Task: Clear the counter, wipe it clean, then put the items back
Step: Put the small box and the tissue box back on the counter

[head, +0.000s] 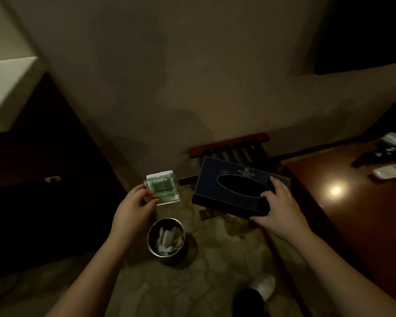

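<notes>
Both forearms reach in from six o'clock. Right hand (277, 209) grips a dark tissue box (233, 186) at three o'clock, off the counter (364, 213) (glossy wood). Left hand (133, 209) pinches green-printed packets (162, 187) above a metal bin (167, 241).

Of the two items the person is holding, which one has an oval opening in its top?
The dark tissue box in the right hand. The left hand holds green-and-white packets, with no opening visible.

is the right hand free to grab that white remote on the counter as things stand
Probably not: the right hand is gripping the dark tissue box, and the white remote lies far off on the wooden counter.
</notes>
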Motion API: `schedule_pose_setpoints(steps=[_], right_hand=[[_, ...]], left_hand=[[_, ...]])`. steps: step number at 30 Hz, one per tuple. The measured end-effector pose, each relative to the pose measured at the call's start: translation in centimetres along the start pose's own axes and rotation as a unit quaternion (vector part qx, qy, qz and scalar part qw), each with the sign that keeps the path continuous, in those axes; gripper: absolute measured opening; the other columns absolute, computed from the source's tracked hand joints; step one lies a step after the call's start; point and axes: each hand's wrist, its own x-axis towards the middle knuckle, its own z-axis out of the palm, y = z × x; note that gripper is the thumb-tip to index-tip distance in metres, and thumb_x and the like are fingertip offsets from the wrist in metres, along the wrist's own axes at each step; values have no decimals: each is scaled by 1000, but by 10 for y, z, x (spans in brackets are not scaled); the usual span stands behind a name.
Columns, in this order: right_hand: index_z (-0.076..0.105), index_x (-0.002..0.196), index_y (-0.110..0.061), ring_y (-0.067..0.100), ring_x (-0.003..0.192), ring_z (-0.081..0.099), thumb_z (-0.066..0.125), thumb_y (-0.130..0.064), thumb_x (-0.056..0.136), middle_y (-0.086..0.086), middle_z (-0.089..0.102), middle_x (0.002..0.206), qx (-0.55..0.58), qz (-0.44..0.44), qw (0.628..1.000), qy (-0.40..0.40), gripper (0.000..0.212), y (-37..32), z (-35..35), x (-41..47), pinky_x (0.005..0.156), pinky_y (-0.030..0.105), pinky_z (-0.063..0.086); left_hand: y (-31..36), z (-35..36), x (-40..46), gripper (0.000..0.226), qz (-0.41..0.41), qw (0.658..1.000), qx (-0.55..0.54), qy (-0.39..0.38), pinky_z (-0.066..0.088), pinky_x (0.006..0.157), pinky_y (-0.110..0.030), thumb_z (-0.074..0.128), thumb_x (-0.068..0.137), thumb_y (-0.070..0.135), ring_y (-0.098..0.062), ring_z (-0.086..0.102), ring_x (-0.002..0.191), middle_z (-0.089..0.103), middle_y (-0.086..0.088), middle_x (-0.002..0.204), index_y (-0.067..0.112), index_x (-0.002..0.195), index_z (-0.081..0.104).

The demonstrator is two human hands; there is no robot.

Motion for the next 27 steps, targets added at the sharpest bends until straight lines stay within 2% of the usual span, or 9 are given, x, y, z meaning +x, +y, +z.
schedule_pose_setpoints(steps=[5,9,11,14,18,21,25,27], right_hand=[[54,116,-27,20,147,3,71,-58,72,2,10,159,-4,-92,996,-16,56,-100,10,12,117,47,21],[53,120,-25,18,147,-1,74,-50,73,2,7,160,-9,-168,985,-35,58,-178,8,20,117,46,18],[52,122,-24,17,147,-2,75,-47,73,1,5,160,-7,-200,979,-41,59,-217,4,25,116,45,17],[53,120,-25,17,147,-1,75,-47,73,1,4,160,-1,-255,966,-45,57,-271,-3,34,116,45,17],[53,120,-23,17,147,-2,77,-42,72,1,4,160,10,-324,945,-43,57,-337,-11,53,117,45,18],[54,117,-23,17,146,-1,77,-44,72,1,6,160,16,-375,926,-32,55,-386,-19,73,116,46,19],[54,117,-23,15,145,0,77,-41,73,-1,7,159,31,-423,905,-18,53,-455,-29,106,115,45,20],[53,117,-22,13,145,0,77,-42,72,-1,7,159,52,-435,899,-20,55,-490,-31,123,116,45,20]], left_hand=[[-53,-86,-47,11,-70,994,6,90,40,72,-22,67,89,20,-3,48,94,54,3,133,14,97,69],[-84,-145,-78,7,-107,983,1,152,43,84,-27,68,88,21,-10,52,113,53,0,137,18,94,69],[-95,-173,-92,3,-120,975,-2,185,40,85,-24,68,87,20,-10,49,121,54,1,135,20,91,69],[-107,-210,-107,6,-126,965,7,231,38,79,-20,67,88,18,-3,49,112,52,6,132,17,93,70],[-122,-256,-111,2,-132,952,26,275,38,65,-10,66,88,22,8,51,80,48,15,122,23,90,67],[-134,-289,-104,2,-147,939,23,309,38,65,-7,67,88,21,13,51,80,49,15,124,23,88,67],[-157,-337,-83,5,-141,929,26,340,44,75,-21,68,86,19,-9,58,96,55,5,133,24,88,69],[-170,-362,-68,10,-138,924,23,355,46,80,-27,69,86,19,-14,58,103,56,4,133,29,85,67]])
